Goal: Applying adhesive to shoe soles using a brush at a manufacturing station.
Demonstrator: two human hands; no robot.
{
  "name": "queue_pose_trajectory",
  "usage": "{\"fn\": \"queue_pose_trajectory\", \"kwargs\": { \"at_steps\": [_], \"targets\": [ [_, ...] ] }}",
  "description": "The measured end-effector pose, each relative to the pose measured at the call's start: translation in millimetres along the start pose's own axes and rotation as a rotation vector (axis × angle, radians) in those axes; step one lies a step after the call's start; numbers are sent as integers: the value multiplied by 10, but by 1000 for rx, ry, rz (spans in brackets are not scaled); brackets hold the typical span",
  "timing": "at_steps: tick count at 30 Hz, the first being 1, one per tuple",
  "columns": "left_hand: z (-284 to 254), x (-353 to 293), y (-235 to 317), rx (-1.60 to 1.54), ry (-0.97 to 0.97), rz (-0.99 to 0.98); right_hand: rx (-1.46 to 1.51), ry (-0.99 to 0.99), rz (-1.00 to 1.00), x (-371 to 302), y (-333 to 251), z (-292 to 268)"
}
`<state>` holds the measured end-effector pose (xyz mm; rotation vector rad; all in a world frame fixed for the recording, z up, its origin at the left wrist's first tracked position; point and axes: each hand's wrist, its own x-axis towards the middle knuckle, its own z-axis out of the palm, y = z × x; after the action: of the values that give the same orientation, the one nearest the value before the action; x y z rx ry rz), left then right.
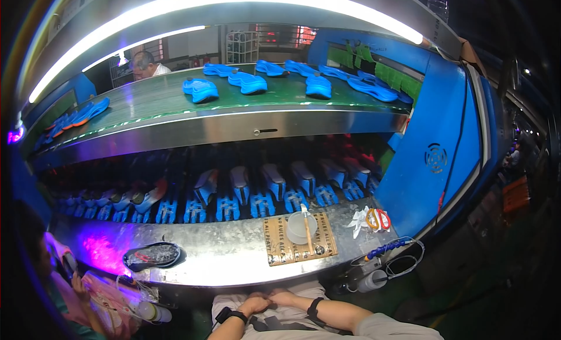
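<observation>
My left hand (256, 304) and my right hand (283, 297) rest together on my lap, below the metal bench's front edge. Their fingers look curled in toward each other, and no object shows in them. Straight ahead on the bench (228, 264), a translucent tub (301, 228) stands on a piece of printed cardboard (280, 255). A brush with a pale wooden handle (310, 238) leans on the tub's front. To the left lies a dark shoe sole (153, 256) with a grey, mottled inside.
Blue shoe soles (248, 82) lie on an upper green conveyor (152, 103). Below, shoe uppers (273, 179) sit on blue racks (228, 209). Tape rolls (377, 219) lie at right, near a blue hose (385, 248). A co-worker (82, 287) sits at left; another person (144, 65) is behind the conveyor.
</observation>
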<state>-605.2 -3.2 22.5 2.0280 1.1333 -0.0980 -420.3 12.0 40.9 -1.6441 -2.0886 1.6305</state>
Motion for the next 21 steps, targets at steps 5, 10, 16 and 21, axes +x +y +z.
{"fn": "queue_pose_trajectory", "kwargs": {
  "at_steps": [5,10,16,21],
  "targets": [
    [33,-15,8,44,43,-24,-5,-22,-6,-15,-31,-11],
    [-99,-33,58,106,1,94,53,-26,22,-39,-69,-9],
    [-226,-144,233,132,-86,-1,-23,-8,37,39,0,40],
    [-283,-171,311,-78,-19,-149,-35,-3,-18,83,77,71]
  ]
}}
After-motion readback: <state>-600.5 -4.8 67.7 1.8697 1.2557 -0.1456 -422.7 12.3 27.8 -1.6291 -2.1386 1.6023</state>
